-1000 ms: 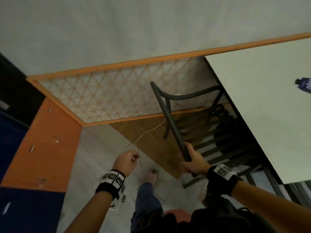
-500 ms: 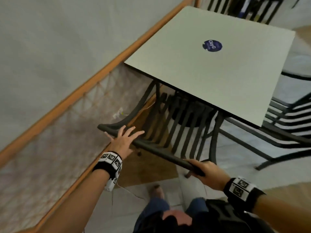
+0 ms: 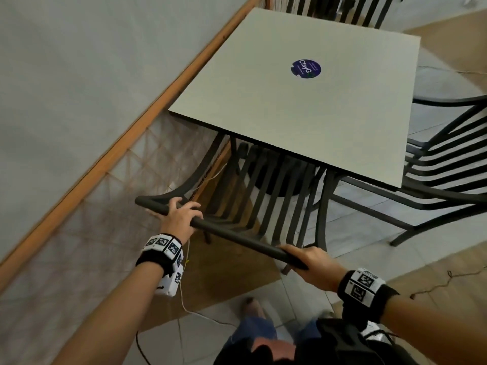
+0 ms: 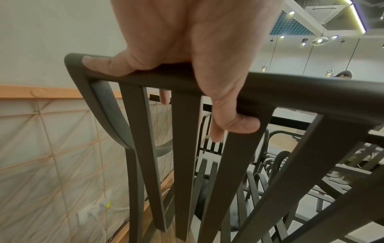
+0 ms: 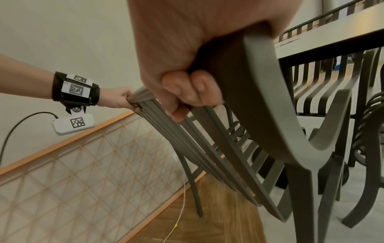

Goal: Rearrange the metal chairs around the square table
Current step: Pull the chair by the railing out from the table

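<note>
A dark metal chair (image 3: 263, 206) with a slatted back stands at the near edge of the pale square table (image 3: 303, 106), its seat under the tabletop. My left hand (image 3: 181, 214) grips the left end of the chair's top rail (image 4: 290, 85), fingers curled over it. My right hand (image 3: 313, 262) grips the rail's right corner (image 5: 249, 54). A second metal chair (image 3: 442, 164) stands at the table's right side, and a third chair (image 3: 340, 9) at its far side.
A grey wall (image 3: 79, 75) with a wooden rail (image 3: 158, 101) and a lattice panel (image 3: 105, 219) runs along the left, close to the chair. A thin cable (image 3: 200, 314) trails on the floor by my feet. A round blue sticker (image 3: 306, 69) sits on the tabletop.
My left hand, open above the rail half a second ago, now grips it. A second ago it was away from the chair. The view has swung toward the table.
</note>
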